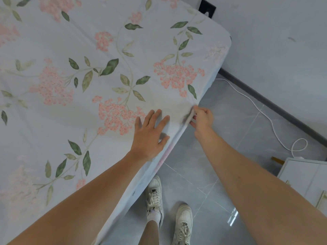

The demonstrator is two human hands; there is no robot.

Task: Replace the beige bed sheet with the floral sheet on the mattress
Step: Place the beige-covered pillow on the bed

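The left hand (150,135) lies flat with fingers spread, pressing the floral sheet (85,71) just inside the bed's near side edge. Just beside it, the right hand (201,118) pinches a fold of the same sheet at that edge, fingers curled round the cloth. The sheet covers the mattress (215,68) up to the far rounded corner and hangs over its side. Beyond the edge runs tiled floor (230,121), with white sneakers (182,223) near the bed, a white cable (261,110) along the wall, and a white cabinet (306,175) further out.
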